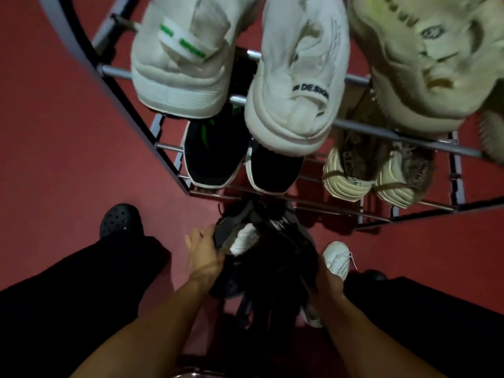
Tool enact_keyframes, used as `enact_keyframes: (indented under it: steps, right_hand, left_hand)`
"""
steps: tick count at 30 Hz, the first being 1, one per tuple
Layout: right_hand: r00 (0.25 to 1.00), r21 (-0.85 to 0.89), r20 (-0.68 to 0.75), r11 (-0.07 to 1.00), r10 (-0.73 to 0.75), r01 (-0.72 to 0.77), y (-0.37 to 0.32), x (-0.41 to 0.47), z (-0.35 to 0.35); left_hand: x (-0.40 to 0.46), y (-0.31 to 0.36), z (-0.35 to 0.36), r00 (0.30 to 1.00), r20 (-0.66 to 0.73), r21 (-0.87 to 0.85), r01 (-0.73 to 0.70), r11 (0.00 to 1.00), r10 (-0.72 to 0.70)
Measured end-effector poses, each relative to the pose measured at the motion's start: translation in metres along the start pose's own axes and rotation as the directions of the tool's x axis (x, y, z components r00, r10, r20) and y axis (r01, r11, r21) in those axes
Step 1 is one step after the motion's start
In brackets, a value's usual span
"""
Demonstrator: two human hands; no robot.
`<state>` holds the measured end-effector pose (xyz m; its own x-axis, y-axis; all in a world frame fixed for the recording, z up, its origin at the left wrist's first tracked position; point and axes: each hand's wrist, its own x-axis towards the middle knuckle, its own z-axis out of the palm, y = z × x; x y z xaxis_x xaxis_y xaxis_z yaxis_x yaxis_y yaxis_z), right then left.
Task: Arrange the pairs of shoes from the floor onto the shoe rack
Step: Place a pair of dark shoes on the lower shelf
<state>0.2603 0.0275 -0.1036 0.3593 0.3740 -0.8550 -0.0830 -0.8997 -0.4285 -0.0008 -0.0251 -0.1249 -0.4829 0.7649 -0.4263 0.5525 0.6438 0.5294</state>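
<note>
Floor: dull red, smooth, filling the view from 7 to 4 o'clock.
Light: dim, with soft shadows.

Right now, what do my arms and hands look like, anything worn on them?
Both forearms are bare, with no sleeves showing. The left hand and right hand wear no gloves. No rings, watch or bands can be made out in the dim light.

The dark shoes between the hands merge into shadow, their outlines unclear. The right hand is mostly hidden in that darkness. The frame's top cuts off the white shoes.
</note>
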Motion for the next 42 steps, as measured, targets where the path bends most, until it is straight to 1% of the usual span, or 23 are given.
enact_keyframes:
  steps: [2,3,5,7,9,10,11,12,13,14,15,18,21,23,26,29,31,34,36,38,39,40,42]
  right_hand:
    - [0.999,0.003,0.037,1.000,-0.009,0.009,0.008,-0.011,-0.001]
    - [0.997,-0.004,0.067,1.000,-0.028,0.028,0.011,-0.021,-0.002]
    - [0.985,-0.107,0.131,0.986,-0.114,0.129,0.019,-0.042,0.001]
    - [0.970,-0.190,0.210,0.968,-0.126,0.167,0.030,-0.064,0.008]
    - [0.934,-0.334,0.289,0.893,-0.209,0.303,0.043,-0.094,0.006]
    - [0.917,-0.359,0.308,0.862,-0.252,0.357,0.047,-0.106,0.000]
    - [0.918,-0.331,0.288,0.871,-0.273,0.363,0.048,-0.113,-0.005]
    - [0.945,-0.184,0.228,0.942,-0.235,0.279,0.046,-0.114,-0.007]
    - [0.968,0.025,0.206,0.990,-0.142,0.140,0.041,-0.117,-0.011]
    - [0.978,0.210,0.197,0.977,-0.063,0.020,0.037,-0.117,-0.019]
    - [0.980,0.289,0.197,0.957,-0.029,-0.030,0.032,-0.120,-0.029]
    - [0.973,0.213,0.221,0.977,-0.064,0.016,0.015,-0.134,-0.059]
    - [0.961,0.105,0.248,0.989,-0.125,0.102,-0.003,-0.146,-0.082]
    - [0.949,0.072,0.277,0.988,-0.154,0.139,-0.008,-0.147,-0.093]
    - [0.936,0.120,0.301,0.981,-0.181,0.151,-0.004,-0.145,-0.105]
    - [0.925,0.192,0.363,0.980,-0.115,0.046,0.002,-0.147,-0.109]
    - [0.892,0.185,0.450,0.982,-0.046,-0.043,0.007,-0.145,-0.104]
    - [0.799,0.115,0.601,0.986,0.025,-0.118,0.011,-0.147,-0.093]
    - [0.760,0.130,0.650,0.983,0.017,-0.133,0.012,-0.149,-0.086]
    - [0.764,0.192,0.645,0.974,-0.031,-0.123,0.013,-0.150,-0.082]
    - [0.779,0.213,0.625,0.971,-0.053,-0.105,0.013,-0.148,-0.080]
    - [0.793,0.224,0.604,0.971,-0.075,-0.080,0.013,-0.147,-0.078]
    - [0.791,0.247,0.599,0.968,-0.125,-0.034,0.012,-0.145,-0.074]
  left_hand:
    - [-0.020,-0.007,-0.027,0.983,-0.070,0.166,-0.156,0.974,0.170]
    - [-0.030,-0.009,-0.039,0.962,-0.073,0.228,-0.240,0.944,0.262]
    - [-0.046,-0.012,-0.059,0.912,-0.026,0.292,-0.384,0.876,0.409]
    - [-0.057,-0.012,-0.072,0.881,0.009,0.320,-0.451,0.833,0.473]
    - [-0.070,-0.006,-0.083,0.854,0.025,0.318,-0.500,0.805,0.520]
    - [-0.076,0.000,-0.088,0.840,0.008,0.303,-0.519,0.799,0.543]
    - [-0.082,0.006,-0.094,0.819,-0.015,0.292,-0.544,0.786,0.573]
    - [-0.087,0.011,-0.102,0.794,-0.046,0.281,-0.571,0.771,0.606]
    - [-0.091,0.016,-0.110,0.767,-0.080,0.274,-0.597,0.754,0.636]
    - [-0.095,0.018,-0.118,0.742,-0.110,0.265,-0.619,0.739,0.661]
    - [-0.098,0.021,-0.126,0.721,-0.139,0.254,-0.636,0.728,0.679]
    - [-0.107,0.030,-0.149,0.651,-0.189,0.219,-0.702,0.678,0.735]
    - [-0.117,0.046,-0.164,0.538,-0.175,0.228,-0.792,0.566,0.824]
    - [-0.121,0.058,-0.173,0.470,-0.142,0.239,-0.838,0.491,0.871]
    - [-0.127,0.073,-0.184,0.370,-0.088,0.258,-0.888,0.380,0.925]
    - [-0.136,0.082,-0.184,0.306,-0.061,0.253,-0.916,0.311,0.950]
    - [-0.143,0.088,-0.179,0.296,-0.084,0.223,-0.925,0.308,0.951]
    - [-0.149,0.100,-0.170,0.319,-0.153,0.163,-0.925,0.342,0.935]
    - [-0.146,0.107,-0.167,0.333,-0.194,0.144,-0.921,0.362,0.923]
    - [-0.140,0.109,-0.165,0.365,-0.233,0.142,-0.904,0.403,0.901]
    - [-0.137,0.108,-0.164,0.399,-0.250,0.141,-0.887,0.441,0.882]
    - [-0.134,0.106,-0.163,0.453,-0.266,0.126,-0.859,0.497,0.851]
    - [-0.132,0.102,-0.158,0.607,-0.296,0.040,-0.763,0.645,0.737]
